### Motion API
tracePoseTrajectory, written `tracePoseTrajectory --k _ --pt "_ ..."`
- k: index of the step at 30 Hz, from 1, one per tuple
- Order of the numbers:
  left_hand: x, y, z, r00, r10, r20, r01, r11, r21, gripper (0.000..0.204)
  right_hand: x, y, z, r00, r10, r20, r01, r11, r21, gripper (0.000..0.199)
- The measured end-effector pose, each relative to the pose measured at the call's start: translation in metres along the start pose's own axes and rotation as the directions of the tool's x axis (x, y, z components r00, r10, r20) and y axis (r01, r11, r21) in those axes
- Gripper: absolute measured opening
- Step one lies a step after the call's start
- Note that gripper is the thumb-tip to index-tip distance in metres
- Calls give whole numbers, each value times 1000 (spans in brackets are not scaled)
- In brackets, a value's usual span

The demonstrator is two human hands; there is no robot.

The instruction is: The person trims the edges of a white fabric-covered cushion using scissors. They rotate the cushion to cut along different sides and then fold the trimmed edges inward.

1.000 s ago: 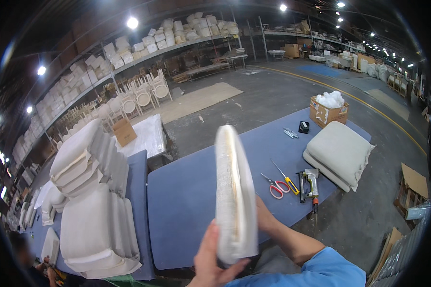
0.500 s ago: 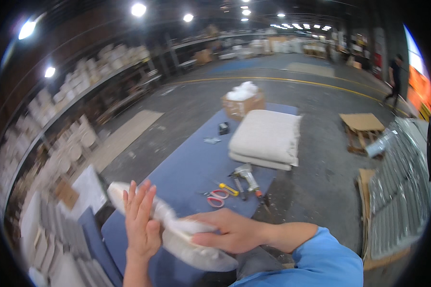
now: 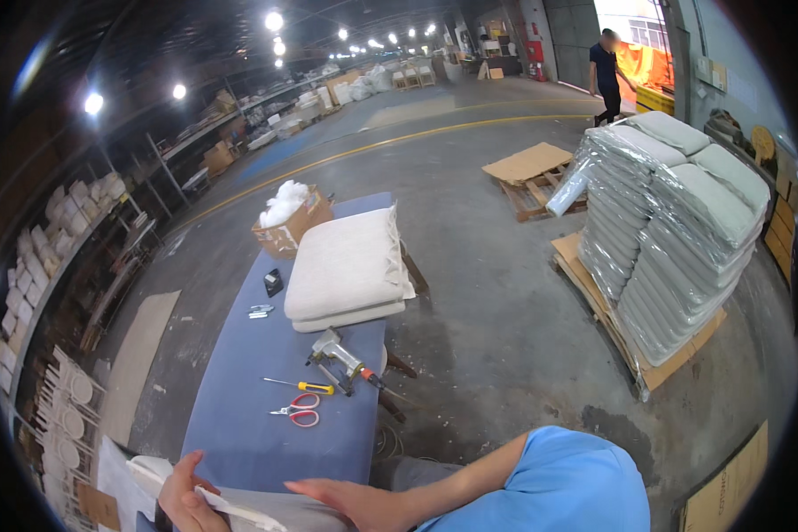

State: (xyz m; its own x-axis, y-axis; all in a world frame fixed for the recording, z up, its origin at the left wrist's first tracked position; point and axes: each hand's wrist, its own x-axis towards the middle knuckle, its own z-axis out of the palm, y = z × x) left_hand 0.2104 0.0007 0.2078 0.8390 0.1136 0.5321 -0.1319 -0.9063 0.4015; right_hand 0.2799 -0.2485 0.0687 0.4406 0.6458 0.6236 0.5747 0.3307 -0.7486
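Observation:
A whitish padded seat cushion (image 3: 270, 504) tilts over the near end of the blue-covered table, partly cut off by the lower edge. My left hand (image 3: 189, 498) curls round the cushion's rim, thumb and fingers on either side. Stretched out toward the left, the fingers of my right hand (image 3: 356, 502) rest against the cushion's surface, not wrapped round it. Ahead of both hands lie red-handled cutters (image 3: 303, 410), a yellow-handled screwdriver (image 3: 315, 387) and a pneumatic staple gun (image 3: 339, 356) with its hose.
Stacked pale cushions (image 3: 341, 270) lie farther up the table (image 3: 230, 381), beside a cardboard box (image 3: 297, 232) of white stuffing and a small black object (image 3: 273, 282). Plastic-wrapped cushions (image 3: 656, 239) stand on a pallet at right. A person (image 3: 606, 75) walks near the bright doorway.
My view has swung to the right. Both hands and the cushion now sit lower in view; the left hand has gone from flat against the cushion to gripping its rim, the right has straightened its fingers.

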Motion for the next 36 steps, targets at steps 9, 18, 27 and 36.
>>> tracePoseTrajectory --k 9,18,27,36 --pt "-5 -2 4 963 156 -218 -89 954 287 68 -26 62 40 993 100 -67 -86 980 177 80" --pt "9 79 -20 973 -54 -224 173 811 559 50 48 107 -3 934 54 352 -251 801 544 66" --pt "13 49 -41 908 -394 141 378 917 131 34 71 129 -7 787 127 604 -442 798 409 59" --pt "55 48 -36 794 -441 418 509 859 -60 21 89 132 -19 686 134 716 -528 769 361 70"
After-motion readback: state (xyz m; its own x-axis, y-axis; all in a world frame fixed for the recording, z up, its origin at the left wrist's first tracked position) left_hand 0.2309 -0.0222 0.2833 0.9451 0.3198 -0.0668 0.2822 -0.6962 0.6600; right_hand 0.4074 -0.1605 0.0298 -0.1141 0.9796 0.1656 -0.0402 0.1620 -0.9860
